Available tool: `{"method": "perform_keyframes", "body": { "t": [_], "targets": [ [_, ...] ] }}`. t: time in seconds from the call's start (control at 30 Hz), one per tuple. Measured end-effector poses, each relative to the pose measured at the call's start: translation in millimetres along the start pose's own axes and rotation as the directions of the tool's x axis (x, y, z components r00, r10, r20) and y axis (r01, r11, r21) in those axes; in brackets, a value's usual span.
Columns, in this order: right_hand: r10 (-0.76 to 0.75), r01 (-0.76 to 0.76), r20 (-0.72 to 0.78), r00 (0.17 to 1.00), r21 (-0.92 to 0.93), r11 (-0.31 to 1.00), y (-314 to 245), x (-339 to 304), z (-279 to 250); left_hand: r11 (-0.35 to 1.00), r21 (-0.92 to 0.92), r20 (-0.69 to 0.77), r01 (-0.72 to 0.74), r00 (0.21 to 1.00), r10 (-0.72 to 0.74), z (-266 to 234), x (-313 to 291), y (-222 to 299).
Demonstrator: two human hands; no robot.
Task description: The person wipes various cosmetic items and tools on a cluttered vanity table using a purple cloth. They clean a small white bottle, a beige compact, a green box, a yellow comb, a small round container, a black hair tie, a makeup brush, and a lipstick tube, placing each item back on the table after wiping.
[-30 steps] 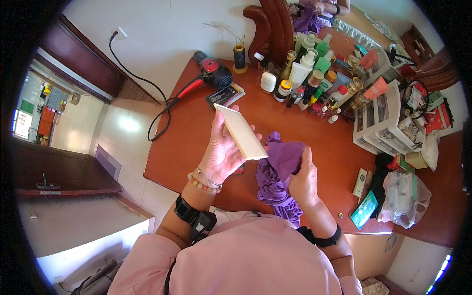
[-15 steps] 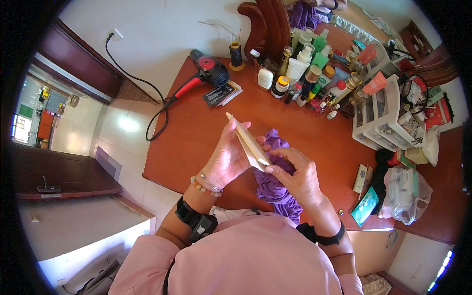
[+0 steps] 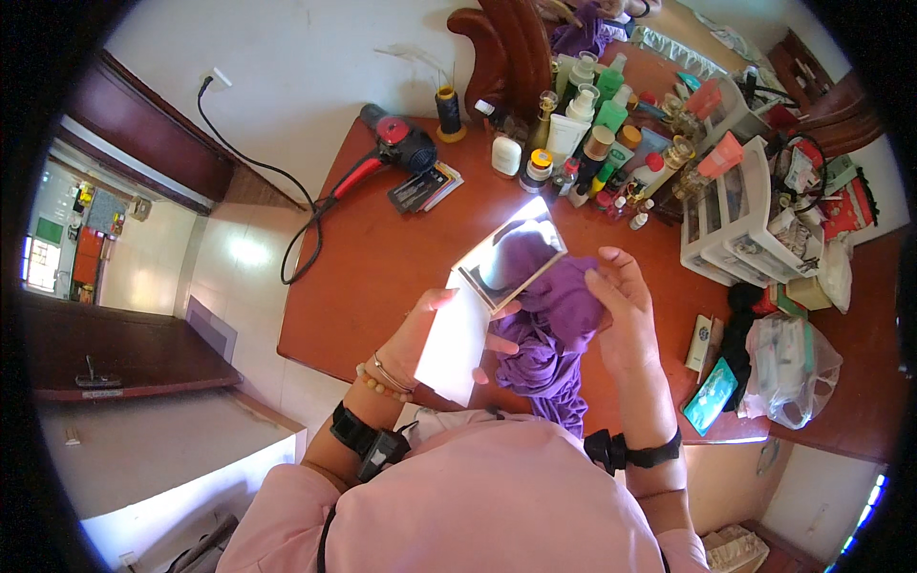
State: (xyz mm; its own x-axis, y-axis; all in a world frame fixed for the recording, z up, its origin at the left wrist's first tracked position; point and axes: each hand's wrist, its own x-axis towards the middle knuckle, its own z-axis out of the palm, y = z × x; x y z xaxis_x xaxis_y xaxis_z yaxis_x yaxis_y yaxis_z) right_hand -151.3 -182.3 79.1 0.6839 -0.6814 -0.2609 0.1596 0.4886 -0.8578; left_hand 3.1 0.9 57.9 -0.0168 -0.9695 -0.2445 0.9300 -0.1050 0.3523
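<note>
A folding mirror (image 3: 511, 256) is opened out above the desk, its glass showing a bright reflection. Its pale cover (image 3: 447, 349) hangs down from the frame and glares white. My left hand (image 3: 420, 320) grips the mirror by the cover, thumb on one side and fingertips showing past the other edge. Bunched purple cloth (image 3: 540, 358) lies on the desk under and beside the mirror. The upper part of the cloth is lifted by the mirror's right edge, and my right hand (image 3: 626, 310) holds it between thumb and fingers.
A red-and-black hair dryer (image 3: 401, 145) with a trailing cord, some cards (image 3: 425, 188) and a thread spool (image 3: 449, 113) sit at the far left. Several bottles (image 3: 573, 124) and a white drawer unit (image 3: 735, 220) stand farther right. A clear plastic bag (image 3: 788, 372) lies at right.
The mirror has gone from nearly folded to opened out, its glass now showing. My right hand has left the mirror, shifted right and lifted part of the purple cloth.
</note>
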Motion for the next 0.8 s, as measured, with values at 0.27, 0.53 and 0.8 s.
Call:
{"method": "perform_keyframes", "body": {
  "t": [0.27,0.53,0.8],
  "targets": [
    [-0.464,0.732,0.567,0.681,-0.560,0.389,24.2,-13.9,43.2,0.961,0.220,-0.142,0.167,0.980,-0.138,42.3,2.2,-13.2],
    [-0.422,0.667,0.526,0.738,-0.661,0.343,39.8,2.6,19.0,0.955,0.154,-0.063,0.253,0.967,-0.246,16.4,-6.3,-19.7],
    [-0.393,0.749,0.645,0.656,-0.621,0.231,32.2,-5.5,20.9,0.951,0.212,-0.069,0.224,0.974,-0.214,29.4,-6.7,-10.9]
  ]
}}
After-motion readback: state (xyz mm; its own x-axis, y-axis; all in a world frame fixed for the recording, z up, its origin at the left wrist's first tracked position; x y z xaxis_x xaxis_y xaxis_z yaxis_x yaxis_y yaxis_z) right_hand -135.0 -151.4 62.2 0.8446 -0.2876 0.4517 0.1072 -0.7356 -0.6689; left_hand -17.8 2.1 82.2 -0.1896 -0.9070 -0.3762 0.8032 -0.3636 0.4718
